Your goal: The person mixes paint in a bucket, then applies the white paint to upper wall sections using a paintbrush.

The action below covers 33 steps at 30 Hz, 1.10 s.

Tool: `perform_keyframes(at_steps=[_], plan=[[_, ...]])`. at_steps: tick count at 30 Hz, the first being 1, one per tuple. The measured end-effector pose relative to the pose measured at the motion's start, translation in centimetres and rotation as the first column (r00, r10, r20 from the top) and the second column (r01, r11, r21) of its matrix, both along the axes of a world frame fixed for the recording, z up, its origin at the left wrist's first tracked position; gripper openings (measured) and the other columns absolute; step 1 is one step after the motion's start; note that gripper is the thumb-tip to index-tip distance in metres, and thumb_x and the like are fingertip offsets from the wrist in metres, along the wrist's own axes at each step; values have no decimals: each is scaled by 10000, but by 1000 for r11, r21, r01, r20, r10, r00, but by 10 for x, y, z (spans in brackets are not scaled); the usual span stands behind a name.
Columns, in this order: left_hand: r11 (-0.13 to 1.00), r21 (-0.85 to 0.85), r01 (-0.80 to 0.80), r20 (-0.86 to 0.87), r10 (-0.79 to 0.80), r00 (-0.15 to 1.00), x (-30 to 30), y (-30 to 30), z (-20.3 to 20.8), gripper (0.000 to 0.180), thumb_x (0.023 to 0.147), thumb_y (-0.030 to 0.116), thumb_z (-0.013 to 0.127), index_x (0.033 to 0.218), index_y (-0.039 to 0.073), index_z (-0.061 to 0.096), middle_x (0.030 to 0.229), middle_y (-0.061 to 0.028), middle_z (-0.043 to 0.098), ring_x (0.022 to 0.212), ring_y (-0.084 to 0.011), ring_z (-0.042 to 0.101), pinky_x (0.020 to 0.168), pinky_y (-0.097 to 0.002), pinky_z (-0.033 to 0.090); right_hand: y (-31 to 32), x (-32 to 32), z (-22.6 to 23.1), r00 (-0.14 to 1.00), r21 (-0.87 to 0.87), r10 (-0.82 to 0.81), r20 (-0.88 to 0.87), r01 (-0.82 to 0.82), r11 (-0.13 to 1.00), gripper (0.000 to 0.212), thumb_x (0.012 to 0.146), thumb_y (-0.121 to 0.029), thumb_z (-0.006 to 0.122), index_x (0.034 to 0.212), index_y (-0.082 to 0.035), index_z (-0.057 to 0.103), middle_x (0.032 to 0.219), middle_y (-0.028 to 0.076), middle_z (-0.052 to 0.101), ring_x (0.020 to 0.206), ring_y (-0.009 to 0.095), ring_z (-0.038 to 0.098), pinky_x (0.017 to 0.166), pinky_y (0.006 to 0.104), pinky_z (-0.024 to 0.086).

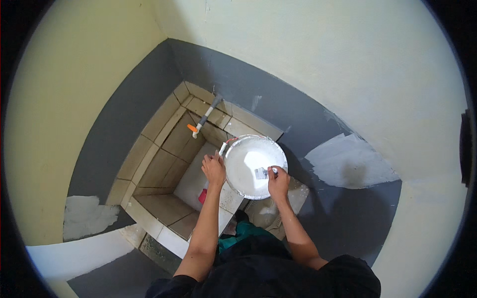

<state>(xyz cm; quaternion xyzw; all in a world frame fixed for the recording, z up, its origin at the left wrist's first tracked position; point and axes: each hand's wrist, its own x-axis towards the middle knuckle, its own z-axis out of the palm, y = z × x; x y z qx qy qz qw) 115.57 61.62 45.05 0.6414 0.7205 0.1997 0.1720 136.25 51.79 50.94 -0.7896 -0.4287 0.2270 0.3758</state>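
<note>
A round white bucket (230,177) of pale paint is in front of me, its rim coated with splashes. My left hand (214,169) is closed at the bucket's left side, by the white grip of its handle (223,148); part of its hold is hidden. A flat paintbrush (261,173) with whitish bristles is in my right hand (278,183), fingers wrapped round its handle. The bristles are over the paint inside the bucket; I cannot tell whether they touch it.
Left of the bucket is a tiled basin (169,169) with a red object (202,195) inside. A pipe tap (203,119) with an orange handle juts over it. Grey-banded walls bear a pale patch (348,161) on the right and another patch (88,216) on the left.
</note>
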Motion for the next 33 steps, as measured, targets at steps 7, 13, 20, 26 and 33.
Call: perform_keyframes(at_steps=[7,13,20,26,33], plan=[[994,-105,27,-107,-38,994,0,25,-23,386,916,271,559,1240,62,586,1255,-154,500,1146,-344,483,925,-511,384,27,-5,-18,998,-6,60,-13,-60,998,221,894,-192,649,947,21,679,848,217,675,719,343,659,681,429,494],[994,-107,30,15,-29,999,-7,40,6,335,919,299,578,1064,1,622,1191,-195,541,1124,-376,509,908,-500,409,44,-13,-22,995,-38,97,-29,-98,994,217,890,-189,653,932,22,678,818,221,672,715,338,661,693,420,500],[977,-175,120,486,-21,874,2,53,68,451,953,364,567,986,-85,590,885,-309,652,773,-450,650,705,-488,501,71,-15,-14,982,-57,186,21,-185,981,268,902,-252,663,940,12,679,666,136,645,596,215,621,596,353,484],[985,-74,158,635,-76,769,-12,56,64,411,962,376,562,1044,-23,614,760,-229,640,653,-287,623,633,-400,474,98,-38,-8,963,-166,269,20,-262,951,218,871,-185,674,908,30,677,686,181,663,635,283,658,629,387,504],[987,-140,74,548,15,836,-18,54,66,389,962,376,557,1029,0,633,772,-235,641,670,-299,636,643,-394,477,105,-41,10,918,-296,382,109,-337,894,223,867,-172,657,923,44,680,790,273,670,771,404,665,756,473,511]])
